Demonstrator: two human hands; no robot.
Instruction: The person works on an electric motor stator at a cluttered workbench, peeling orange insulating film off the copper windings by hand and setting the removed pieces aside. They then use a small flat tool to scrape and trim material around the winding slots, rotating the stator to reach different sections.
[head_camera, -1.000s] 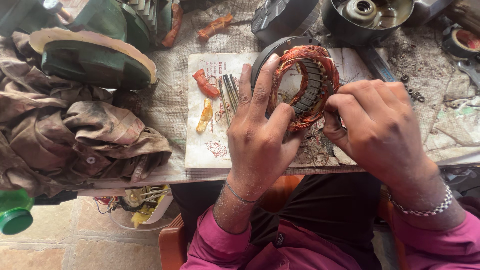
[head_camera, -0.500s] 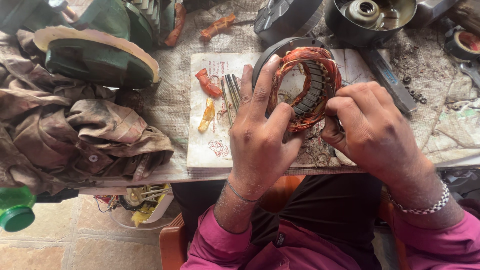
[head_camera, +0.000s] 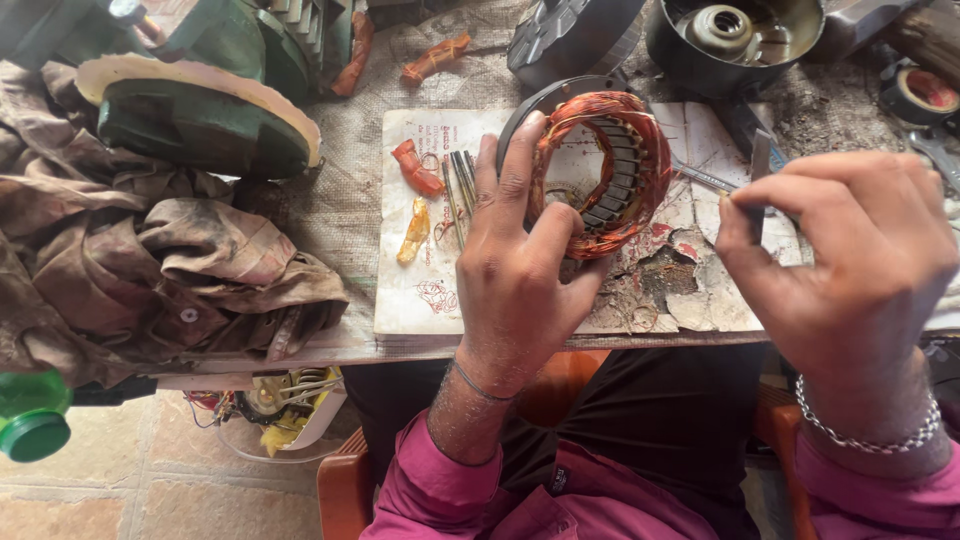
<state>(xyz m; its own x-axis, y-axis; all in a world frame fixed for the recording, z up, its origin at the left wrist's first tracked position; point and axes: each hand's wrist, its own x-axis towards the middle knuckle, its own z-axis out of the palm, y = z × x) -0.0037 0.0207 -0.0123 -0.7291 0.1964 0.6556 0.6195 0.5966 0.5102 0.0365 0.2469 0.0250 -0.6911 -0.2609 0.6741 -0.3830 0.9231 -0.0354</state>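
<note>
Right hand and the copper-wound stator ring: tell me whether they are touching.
Apart. The head view shows the right hand lifted clear to the right of the stator ring, with torn paper visible between them. Only the left hand grips the ring.

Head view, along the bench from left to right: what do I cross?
Crumpled dirty cloth → orange sleeve scraps → thin metal rods → left hand → copper-wound stator → right hand.
</note>
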